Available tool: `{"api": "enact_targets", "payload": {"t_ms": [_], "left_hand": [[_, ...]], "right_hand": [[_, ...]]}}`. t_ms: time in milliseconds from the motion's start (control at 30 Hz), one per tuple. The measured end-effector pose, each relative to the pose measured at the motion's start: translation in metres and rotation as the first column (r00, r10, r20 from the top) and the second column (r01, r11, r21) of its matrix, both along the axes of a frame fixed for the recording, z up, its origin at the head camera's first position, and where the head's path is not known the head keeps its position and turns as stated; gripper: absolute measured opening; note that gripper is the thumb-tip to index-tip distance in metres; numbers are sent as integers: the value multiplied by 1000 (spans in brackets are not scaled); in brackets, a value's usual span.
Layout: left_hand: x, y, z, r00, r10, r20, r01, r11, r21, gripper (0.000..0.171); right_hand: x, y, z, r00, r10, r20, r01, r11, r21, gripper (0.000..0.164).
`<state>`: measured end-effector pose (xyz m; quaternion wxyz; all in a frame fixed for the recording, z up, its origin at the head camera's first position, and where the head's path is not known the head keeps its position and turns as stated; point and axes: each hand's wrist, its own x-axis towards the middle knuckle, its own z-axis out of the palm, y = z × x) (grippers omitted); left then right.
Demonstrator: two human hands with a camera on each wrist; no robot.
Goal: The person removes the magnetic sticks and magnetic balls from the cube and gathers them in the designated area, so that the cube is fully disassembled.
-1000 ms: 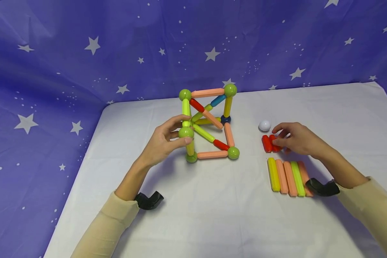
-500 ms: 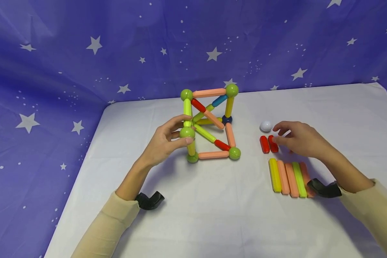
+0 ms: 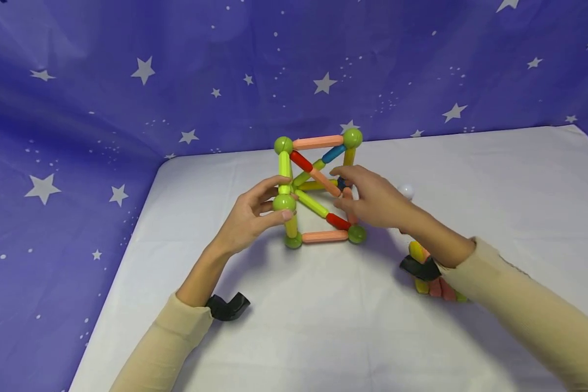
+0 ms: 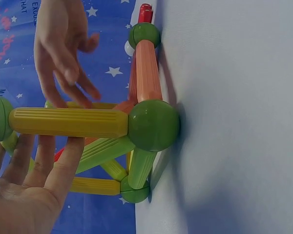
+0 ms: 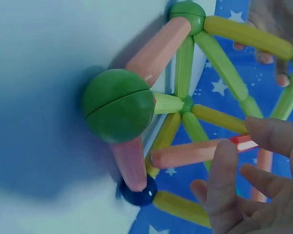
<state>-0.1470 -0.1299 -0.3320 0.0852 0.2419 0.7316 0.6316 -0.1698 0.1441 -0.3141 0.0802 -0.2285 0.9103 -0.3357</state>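
A frame of coloured magnetic sticks and balls stands on the white cloth. My left hand grips its near left upright around the upper green ball, fingers behind the yellow stick in the left wrist view. My right hand hovers at the frame's right side with fingers loosely bent and nothing held. Between its thumb and forefinger in the head view lies the free end of a salmon stick, which slants down from a red stick on the far left upper ball.
A white ball shows partly behind my right wrist. Loose yellow and salmon sticks lie under the right forearm. Red sticks lie beyond the frame in the left wrist view. A starry blue backdrop rises behind the table.
My right hand has moved left from beside the two short red sticks to the frame's right side. Those red sticks had shifted slightly left. The left hand stays on its corner.
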Motion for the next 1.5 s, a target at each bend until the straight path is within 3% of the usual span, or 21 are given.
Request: {"api": "enact_targets", "payload": {"t_ms": [100,200,400,733,933,1133,1500], "left_hand": [[1,-1,0,1000,3,7,-3,1000,0,60],[1,-1,0,1000,1,14,-1,1000,-1,59],[0,-1,1,1000,-8,9,8,1000,12,61],[-1,-2,0,1000,-7,15,7,1000,13,61],[-1,0,-1,1000,-14,9,13,1000,22,62],[-1,0,-2,1000,-15,7,14,1000,28,62],[-2,2,-2,1000,-27,3,27,999,43,58]], "right_hand": [[-14,-13,-3,997,15,76,-13,999,-30,61],[-21,-19,-8,992,14,128,-11,1000,-25,53],[-25,-24,-18,994,4,112,-3,1000,-13,33],[-26,-29,-22,986,40,160,-7,980,-201,44],[-27,-34,-25,986,74,148,-32,963,-269,34],[-28,-40,-30,994,87,67,-69,970,-233,33],[-30,-42,-33,997,46,70,-22,950,-311,31]]}}
